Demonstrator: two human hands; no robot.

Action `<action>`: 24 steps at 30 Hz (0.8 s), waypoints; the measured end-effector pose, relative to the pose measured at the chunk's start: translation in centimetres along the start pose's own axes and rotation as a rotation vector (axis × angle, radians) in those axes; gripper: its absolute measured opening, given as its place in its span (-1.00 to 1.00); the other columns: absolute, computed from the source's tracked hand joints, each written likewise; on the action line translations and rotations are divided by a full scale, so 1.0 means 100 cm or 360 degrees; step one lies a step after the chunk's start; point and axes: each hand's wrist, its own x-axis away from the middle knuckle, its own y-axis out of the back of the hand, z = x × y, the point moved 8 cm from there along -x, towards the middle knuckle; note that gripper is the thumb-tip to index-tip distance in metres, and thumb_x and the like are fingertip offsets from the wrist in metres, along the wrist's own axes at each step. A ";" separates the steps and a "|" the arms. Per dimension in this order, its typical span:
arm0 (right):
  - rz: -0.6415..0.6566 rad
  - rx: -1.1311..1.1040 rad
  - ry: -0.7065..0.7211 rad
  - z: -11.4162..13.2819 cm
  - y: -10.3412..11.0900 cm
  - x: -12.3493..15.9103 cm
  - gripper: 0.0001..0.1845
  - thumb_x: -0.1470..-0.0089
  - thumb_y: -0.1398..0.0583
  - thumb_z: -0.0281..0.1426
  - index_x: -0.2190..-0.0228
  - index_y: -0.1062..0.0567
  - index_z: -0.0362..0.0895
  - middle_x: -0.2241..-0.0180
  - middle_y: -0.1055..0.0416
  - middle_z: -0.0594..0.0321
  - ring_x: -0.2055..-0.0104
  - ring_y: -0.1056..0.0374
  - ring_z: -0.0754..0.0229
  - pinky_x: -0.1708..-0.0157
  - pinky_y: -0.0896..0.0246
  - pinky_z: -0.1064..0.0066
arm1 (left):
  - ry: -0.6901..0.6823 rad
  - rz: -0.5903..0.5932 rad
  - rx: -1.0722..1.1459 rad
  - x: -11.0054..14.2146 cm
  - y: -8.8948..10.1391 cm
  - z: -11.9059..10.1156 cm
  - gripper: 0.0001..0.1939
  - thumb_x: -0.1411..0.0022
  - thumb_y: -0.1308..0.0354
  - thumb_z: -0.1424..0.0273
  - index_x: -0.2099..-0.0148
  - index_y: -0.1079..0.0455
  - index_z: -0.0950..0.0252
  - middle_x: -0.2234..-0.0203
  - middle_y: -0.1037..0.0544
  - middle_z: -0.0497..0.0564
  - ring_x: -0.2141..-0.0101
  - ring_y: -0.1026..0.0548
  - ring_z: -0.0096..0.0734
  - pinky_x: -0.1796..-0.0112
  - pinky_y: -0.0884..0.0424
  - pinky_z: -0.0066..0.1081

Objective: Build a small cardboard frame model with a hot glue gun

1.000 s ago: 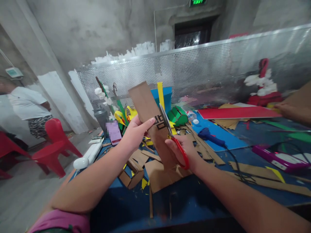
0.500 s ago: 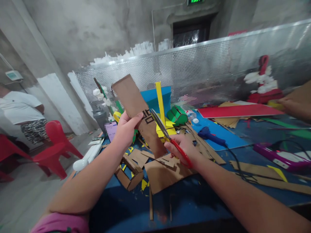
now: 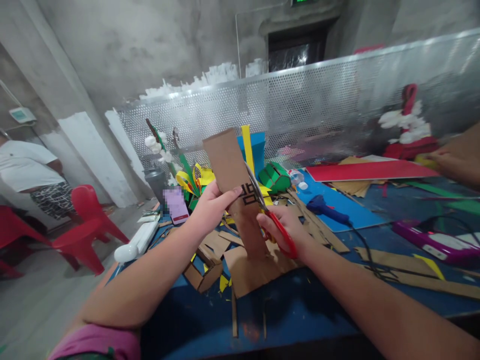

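Note:
My left hand (image 3: 215, 202) grips a long strip of brown cardboard (image 3: 230, 160) with black printed marks, its thumb across the front. The strip stands nearly upright over the table. In my right hand (image 3: 287, 225) is a pair of scissors (image 3: 277, 232) with red handles, fingers closed round the grips. The blades point up and lie along the strip's right edge; whether they are parted I cannot tell. Below the strip lies a flat cardboard piece (image 3: 243, 280), and a folded cardboard frame (image 3: 202, 275) sits to its left.
A blue glue gun (image 3: 326, 210) with a black cable rests on a blue sheet (image 3: 360, 222). A red board (image 3: 371, 171) and a purple power strip (image 3: 438, 242) lie right. A phone (image 3: 178, 205) stands left. Another person's hand (image 3: 446, 162) shows at far right.
The cardboard strip and my left hand have shifted right, and the strip is more upright. The scissors have turned steeper and now sit against its right edge.

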 end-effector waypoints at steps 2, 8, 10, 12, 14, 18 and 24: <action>-0.0028 0.0016 -0.0005 0.000 0.001 0.000 -0.26 0.03 -0.40 0.35 0.56 -0.39 -0.04 0.60 -0.21 0.40 0.59 -0.26 0.22 0.59 -0.39 0.36 | 0.0012 -0.0005 0.0033 0.000 -0.001 0.000 -0.60 -0.09 -0.56 0.17 0.10 -0.59 0.25 0.29 -0.72 0.01 0.40 -0.56 -0.38 0.41 -0.39 -0.43; -0.0067 0.0009 -0.0011 0.003 -0.001 0.001 -0.24 0.02 -0.40 0.34 0.62 -0.31 -0.02 0.65 -0.16 0.42 0.61 -0.14 0.26 0.66 -0.15 0.40 | 0.0085 -0.0096 0.0104 0.003 0.001 0.006 -0.60 -0.12 -0.55 0.17 0.08 -0.58 0.25 0.34 -0.68 -0.01 0.44 -0.51 -0.42 0.42 -0.37 -0.44; -0.0074 -0.0009 -0.0013 0.004 -0.003 0.003 -0.24 -0.01 -0.40 0.32 0.62 -0.32 -0.03 0.66 -0.17 0.41 0.60 -0.12 0.27 0.64 -0.13 0.40 | 0.0091 -0.0107 0.0123 0.005 0.001 0.008 -0.59 -0.12 -0.56 0.18 0.06 -0.58 0.24 0.36 -0.67 -0.03 0.44 -0.51 -0.43 0.42 -0.39 -0.44; -0.0110 -0.0029 -0.0016 0.004 -0.003 0.005 -0.25 -0.02 -0.42 0.31 0.62 -0.33 -0.04 0.66 -0.20 0.40 0.58 -0.13 0.27 0.61 -0.10 0.39 | 0.0104 -0.0110 0.0140 0.006 0.000 0.009 -0.59 -0.14 -0.55 0.19 0.04 -0.58 0.22 0.35 -0.67 -0.04 0.42 -0.54 -0.41 0.37 -0.45 -0.41; -0.0189 -0.0081 -0.0020 0.003 -0.001 0.006 -0.24 0.02 -0.45 0.30 0.63 -0.34 -0.05 0.64 -0.20 0.39 0.56 -0.15 0.27 0.59 -0.10 0.40 | 0.0120 -0.0117 0.0152 0.007 0.000 0.009 -0.59 -0.16 -0.54 0.19 0.01 -0.57 0.21 0.34 -0.69 -0.03 0.37 -0.59 -0.34 0.29 -0.52 -0.36; -0.0332 -0.0236 -0.0081 -0.006 0.006 0.005 -0.22 0.03 -0.39 0.39 0.59 -0.37 -0.03 0.65 -0.20 0.40 0.63 -0.17 0.27 0.69 -0.12 0.40 | 0.0119 -0.0150 0.0134 0.006 0.002 0.008 -0.58 -0.14 -0.54 0.19 0.02 -0.56 0.20 0.30 -0.71 0.00 0.28 -0.66 -0.24 0.26 -0.54 -0.33; -0.0518 -0.0406 -0.0072 -0.004 0.024 -0.003 -0.25 0.04 -0.41 0.38 0.54 -0.45 -0.04 0.60 -0.34 0.38 0.64 -0.33 0.27 0.63 -0.42 0.39 | 0.0101 -0.0099 0.0121 0.002 0.003 0.005 -0.58 -0.10 -0.55 0.20 0.04 -0.60 0.22 0.19 -0.76 0.08 0.19 -0.71 -0.13 0.21 -0.59 -0.28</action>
